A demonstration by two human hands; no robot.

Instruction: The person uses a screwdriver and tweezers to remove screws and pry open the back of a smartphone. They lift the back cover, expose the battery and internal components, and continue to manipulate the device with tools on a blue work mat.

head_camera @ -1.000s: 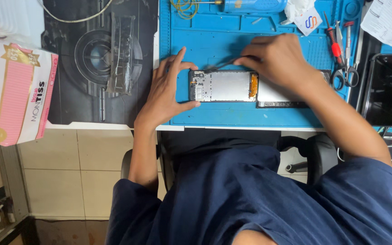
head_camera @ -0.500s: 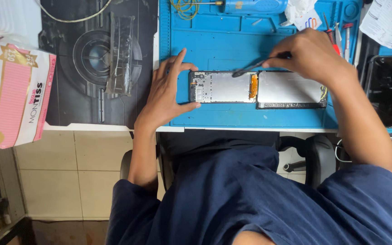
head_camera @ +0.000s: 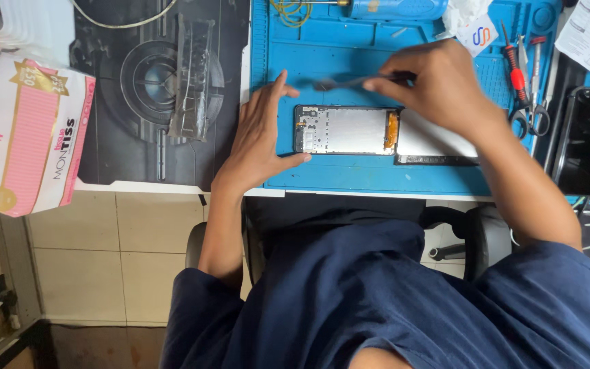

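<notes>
On blue mat (head_camera: pixel 349 179), opened phone (head_camera: pixel 347 130) lies flat. My left hand (head_camera: pixel 259 137) spread, fingers splayed, bracing phone's left end. My right hand (head_camera: pixel 438 82) pinches tweezers (head_camera: pixel 344 83), tips just above phone's top edge. Tissue box (head_camera: pixel 25 137) far left.

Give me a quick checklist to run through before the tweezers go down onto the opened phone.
1. Phone braced: ok, the left hand rests against its end on the blue mat.
2. Tweezers gripped: ok, pinched in the right hand.
3. Tweezer tips empty: cannot tell, blurred.
4. Phone lying flat: ok, open side up on the mat.
5. Detached panel out of the way: not ok, it lies against the phone's right end, partly under the right wrist.
6. Spare tools at hand: ok, screwdriver and scissors lie to the right.
</notes>
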